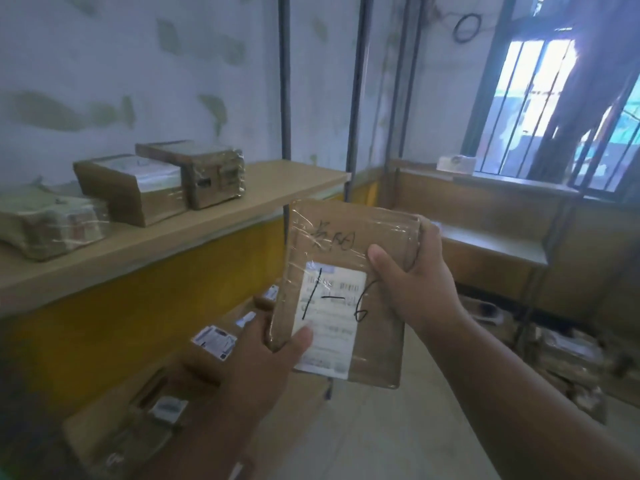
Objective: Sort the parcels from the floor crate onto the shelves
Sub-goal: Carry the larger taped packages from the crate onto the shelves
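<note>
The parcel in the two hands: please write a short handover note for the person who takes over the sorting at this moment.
Left hand: grips the lower left corner of the flat brown parcel, thumb on its white label.
Right hand: grips the upper right edge, fingers curled behind.
Parcel: held up in the air, marked "1-6" by hand.
Done: three parcels lie on the upper shelf at left; more labelled ones lie on the shelf below.
Left: shelve this parcel; a heap of parcels remains on the floor at right.
</note>
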Tool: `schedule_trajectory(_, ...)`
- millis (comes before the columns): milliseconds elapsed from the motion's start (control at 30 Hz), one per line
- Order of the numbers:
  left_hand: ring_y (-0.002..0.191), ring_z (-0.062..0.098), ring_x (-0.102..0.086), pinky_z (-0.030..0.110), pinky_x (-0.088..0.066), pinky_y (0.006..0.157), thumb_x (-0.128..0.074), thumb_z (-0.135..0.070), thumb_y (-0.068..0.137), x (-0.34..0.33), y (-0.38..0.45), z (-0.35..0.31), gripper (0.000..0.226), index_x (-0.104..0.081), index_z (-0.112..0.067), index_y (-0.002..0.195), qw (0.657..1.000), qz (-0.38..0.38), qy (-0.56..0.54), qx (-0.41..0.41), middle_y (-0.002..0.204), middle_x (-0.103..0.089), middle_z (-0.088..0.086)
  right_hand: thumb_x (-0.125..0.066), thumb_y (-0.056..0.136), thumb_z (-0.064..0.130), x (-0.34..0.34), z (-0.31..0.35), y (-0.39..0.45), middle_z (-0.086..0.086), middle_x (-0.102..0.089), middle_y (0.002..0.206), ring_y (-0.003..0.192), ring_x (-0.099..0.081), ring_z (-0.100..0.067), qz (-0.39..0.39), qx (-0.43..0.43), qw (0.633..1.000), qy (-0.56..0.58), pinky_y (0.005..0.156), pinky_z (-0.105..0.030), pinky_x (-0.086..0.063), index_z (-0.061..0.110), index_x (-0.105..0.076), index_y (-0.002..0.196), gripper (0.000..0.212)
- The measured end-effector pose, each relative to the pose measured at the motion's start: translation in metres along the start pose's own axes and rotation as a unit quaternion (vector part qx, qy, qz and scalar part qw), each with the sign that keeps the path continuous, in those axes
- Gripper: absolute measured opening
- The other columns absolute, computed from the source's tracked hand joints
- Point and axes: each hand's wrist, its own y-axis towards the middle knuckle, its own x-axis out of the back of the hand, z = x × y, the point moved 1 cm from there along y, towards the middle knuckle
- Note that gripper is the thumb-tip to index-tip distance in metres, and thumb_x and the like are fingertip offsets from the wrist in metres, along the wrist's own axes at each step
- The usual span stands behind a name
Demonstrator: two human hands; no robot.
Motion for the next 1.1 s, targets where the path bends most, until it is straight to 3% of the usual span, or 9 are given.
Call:
schedule_trajectory(133,0.077,-0.006,-0.071,0.013,-0.055,0.057,-0.071,-0.03,0.088,-0.03,0.065,-0.012,0.012,-0.064,-0.034,0.097,1.0,-0.001,-0.003,-0.024,0.081,-0.072,-0.03,-0.073,0.086,0.039,0.002,-0.013,0.07,0.014,-0.067,0.106,0.085,-0.07,0.001,-0.009,0.021,1.0,0.013,0.06,-0.016,-0.054,0.042,-0.036,0.131,0.058)
schedule_trajectory(267,0.079,0.009,-0.075,0.034,-0.063,0.069,-0.074,-0.036,0.084,-0.062,0.124,-0.038,0.022,-0.066,-0.029,0.103,0.999,-0.022,-0.02,-0.027,0.09,-0.077,-0.017,-0.073,0.088,0.037,0.012,-0.015,0.143,0.013,-0.068,0.105,0.079,-0.068,0.007,-0.008,0.047,0.998,0.035,0.053,-0.009,-0.049,0.039,-0.036,0.135,0.06)
schedule_trajectory(433,0.067,-0.009,-0.068,0.007,-0.047,0.047,-0.075,-0.03,0.085,-0.084,0.179,-0.062,0.02,-0.063,-0.026,0.1,0.994,-0.083,-0.03,-0.06,0.072,-0.071,-0.029,-0.07,0.09,0.036,0.001,-0.016,0.222,0.012,-0.071,0.107,0.081,-0.072,0.001,0.023,0.082,0.992,0.091,0.061,-0.02,-0.057,0.043,-0.028,0.144,0.069)
schedule_trajectory(533,0.072,-0.007,-0.07,0.011,-0.051,0.052,-0.075,-0.03,0.084,-0.101,0.2,-0.07,0.019,-0.063,-0.03,0.099,0.987,-0.146,-0.018,-0.06,0.079,-0.072,-0.03,-0.068,0.092,0.036,-0.008,-0.025,0.27,0.019,-0.073,0.092,0.072,-0.071,0.003,0.077,0.11,0.986,0.097,0.057,-0.016,-0.056,0.041,-0.031,0.143,0.063)
schedule_trajectory(633,0.079,-0.003,-0.071,0.015,-0.054,0.059,-0.076,-0.04,0.082,-0.108,0.212,-0.08,0.025,-0.065,-0.034,0.103,0.972,-0.227,0.026,-0.057,0.088,-0.074,-0.024,-0.066,0.093,0.036,-0.022,-0.026,0.311,0.039,-0.064,0.075,0.062,-0.065,0.011,0.127,0.13,0.977,0.109,0.048,-0.01,-0.048,0.037,-0.034,0.138,0.056)
schedule_trajectory(767,0.086,-0.01,-0.068,0.005,-0.048,0.064,-0.072,-0.043,0.085,-0.107,0.219,-0.118,0.021,-0.066,-0.037,0.104,0.95,-0.27,0.131,-0.087,0.094,-0.073,-0.028,-0.064,0.092,0.046,-0.049,-0.009,0.361,0.021,-0.065,0.085,0.076,-0.064,-0.001,0.181,0.143,0.96,0.159,0.065,-0.027,-0.048,0.038,-0.035,0.141,0.058)
schedule_trajectory(867,0.091,-0.011,-0.067,0.004,-0.049,0.068,-0.077,-0.041,0.082,-0.105,0.219,-0.138,0.023,-0.065,-0.042,0.103,0.939,-0.281,0.183,-0.081,0.098,-0.072,-0.03,-0.061,0.095,0.046,-0.079,0.011,0.384,0.022,-0.058,0.093,0.081,-0.058,-0.003,0.234,0.154,0.945,0.172,0.057,-0.022,-0.038,0.033,-0.031,0.146,0.061)
schedule_trajectory(967,0.091,-0.017,-0.064,0.009,-0.048,0.07,-0.079,-0.046,0.078,-0.099,0.218,-0.145,0.029,-0.062,-0.046,0.103,0.92,-0.319,0.22,-0.058,0.098,-0.068,-0.038,-0.06,0.095,0.047,-0.108,0.025,0.393,0.015,-0.058,0.106,0.087,-0.06,-0.01,0.281,0.169,0.927,0.18,0.063,-0.022,-0.04,0.029,-0.032,0.146,0.061)
schedule_trajectory(1100,0.083,-0.029,-0.055,0.012,-0.041,0.07,-0.079,-0.048,0.076,-0.082,0.226,-0.16,0.03,-0.054,-0.055,0.092,0.898,-0.35,0.264,-0.039,0.087,-0.056,-0.055,-0.057,0.097,0.046,-0.135,0.036,0.408,0.015,-0.055,0.09,0.072,-0.054,-0.004,0.314,0.147,0.919,0.188,0.055,-0.023,-0.042,0.03,-0.038,0.132,0.043)
